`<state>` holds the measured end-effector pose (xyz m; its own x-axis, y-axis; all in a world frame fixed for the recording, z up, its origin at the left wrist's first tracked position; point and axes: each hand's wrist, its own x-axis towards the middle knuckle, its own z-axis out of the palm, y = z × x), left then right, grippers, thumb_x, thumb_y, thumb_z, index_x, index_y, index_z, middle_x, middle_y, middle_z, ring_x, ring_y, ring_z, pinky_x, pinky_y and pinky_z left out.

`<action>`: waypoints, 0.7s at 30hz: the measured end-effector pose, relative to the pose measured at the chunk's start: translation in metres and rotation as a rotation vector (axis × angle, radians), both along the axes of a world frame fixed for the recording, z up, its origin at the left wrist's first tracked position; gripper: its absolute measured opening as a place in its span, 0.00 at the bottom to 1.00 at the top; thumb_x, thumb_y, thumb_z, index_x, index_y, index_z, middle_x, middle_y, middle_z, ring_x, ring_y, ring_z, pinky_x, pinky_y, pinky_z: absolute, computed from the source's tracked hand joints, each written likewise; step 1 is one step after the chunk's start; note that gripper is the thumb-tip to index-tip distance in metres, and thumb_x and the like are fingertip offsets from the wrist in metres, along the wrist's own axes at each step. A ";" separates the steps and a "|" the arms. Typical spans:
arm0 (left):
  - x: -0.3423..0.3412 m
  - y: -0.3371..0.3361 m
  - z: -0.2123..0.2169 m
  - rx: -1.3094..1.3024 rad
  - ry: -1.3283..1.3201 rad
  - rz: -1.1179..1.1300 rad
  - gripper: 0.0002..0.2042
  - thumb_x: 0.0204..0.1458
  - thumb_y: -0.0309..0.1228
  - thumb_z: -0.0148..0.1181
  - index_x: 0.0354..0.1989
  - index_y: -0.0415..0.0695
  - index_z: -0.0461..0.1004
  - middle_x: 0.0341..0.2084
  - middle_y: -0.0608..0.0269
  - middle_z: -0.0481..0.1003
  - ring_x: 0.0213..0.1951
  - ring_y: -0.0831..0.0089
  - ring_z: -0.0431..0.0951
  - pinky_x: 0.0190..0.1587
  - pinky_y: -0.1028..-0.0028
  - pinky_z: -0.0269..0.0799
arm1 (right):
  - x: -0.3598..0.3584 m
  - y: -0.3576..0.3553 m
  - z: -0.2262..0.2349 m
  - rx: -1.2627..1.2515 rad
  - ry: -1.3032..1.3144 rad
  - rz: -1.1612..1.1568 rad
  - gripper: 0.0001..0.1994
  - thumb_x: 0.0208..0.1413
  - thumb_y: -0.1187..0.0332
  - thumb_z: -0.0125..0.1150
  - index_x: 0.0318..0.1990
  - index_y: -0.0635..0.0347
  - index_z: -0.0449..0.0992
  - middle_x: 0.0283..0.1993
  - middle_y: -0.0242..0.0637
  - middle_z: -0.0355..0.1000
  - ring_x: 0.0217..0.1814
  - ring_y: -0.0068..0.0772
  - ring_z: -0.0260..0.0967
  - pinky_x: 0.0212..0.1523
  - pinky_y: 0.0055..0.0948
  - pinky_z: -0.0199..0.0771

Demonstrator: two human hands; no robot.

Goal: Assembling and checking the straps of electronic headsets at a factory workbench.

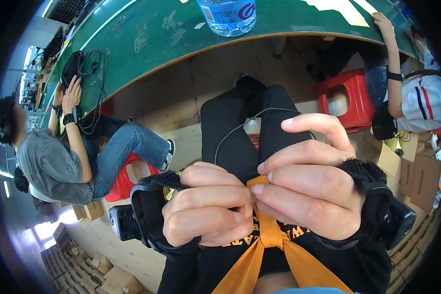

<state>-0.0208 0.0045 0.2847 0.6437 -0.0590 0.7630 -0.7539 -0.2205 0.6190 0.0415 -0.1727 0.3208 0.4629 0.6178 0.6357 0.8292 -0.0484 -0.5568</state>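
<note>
An orange neckerchief [272,238] hangs down my front, knotted at the chest of my black printed shirt. Its tail runs up from the knot to between my hands. My right hand [313,188] is closed on that tail near its tip, fingertips pressed over the cloth, with the index finger raised and bent apart. Against it from the other side comes my left hand [208,206], its fingers curled in and their tips meeting the right fingertips. What the left fingertips pinch is hidden. Both wrists wear black straps with small devices.
Ahead stands a green table [171,39] with a clear water bottle [228,17] at its edge. People sit left and right, one on a red stool [345,98]. A grey cable [232,132] crosses my lap. Cardboard boxes [421,183] lie behind both sides.
</note>
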 end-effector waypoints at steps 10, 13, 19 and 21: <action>-0.008 -0.009 0.011 0.269 0.085 0.262 0.21 0.34 0.14 0.67 0.39 0.39 0.69 0.37 0.52 0.74 0.35 0.63 0.76 0.36 0.70 0.72 | -0.009 0.011 -0.004 -0.169 -0.202 -0.289 0.11 0.30 0.77 0.64 0.28 0.60 0.77 0.32 0.28 0.66 0.33 0.29 0.71 0.50 0.46 0.67; -0.005 -0.007 0.006 0.328 0.046 0.276 0.21 0.34 0.15 0.68 0.39 0.37 0.68 0.37 0.50 0.73 0.34 0.62 0.76 0.36 0.71 0.73 | -0.007 0.016 -0.011 -0.132 -0.253 -0.294 0.10 0.31 0.77 0.63 0.27 0.60 0.77 0.31 0.29 0.66 0.34 0.29 0.71 0.50 0.46 0.68; -0.003 -0.005 0.002 0.342 0.060 0.294 0.21 0.34 0.14 0.67 0.39 0.35 0.68 0.38 0.47 0.72 0.33 0.60 0.76 0.37 0.71 0.72 | 0.001 0.020 -0.023 -0.102 -0.417 -0.288 0.07 0.32 0.77 0.61 0.25 0.59 0.74 0.30 0.30 0.66 0.33 0.30 0.72 0.50 0.45 0.69; -0.003 -0.006 0.003 0.334 0.120 0.286 0.20 0.32 0.13 0.66 0.38 0.35 0.69 0.38 0.47 0.72 0.34 0.59 0.76 0.38 0.70 0.71 | 0.003 0.016 -0.024 -0.156 -0.446 -0.254 0.07 0.32 0.77 0.60 0.24 0.59 0.72 0.29 0.29 0.65 0.33 0.30 0.72 0.50 0.45 0.69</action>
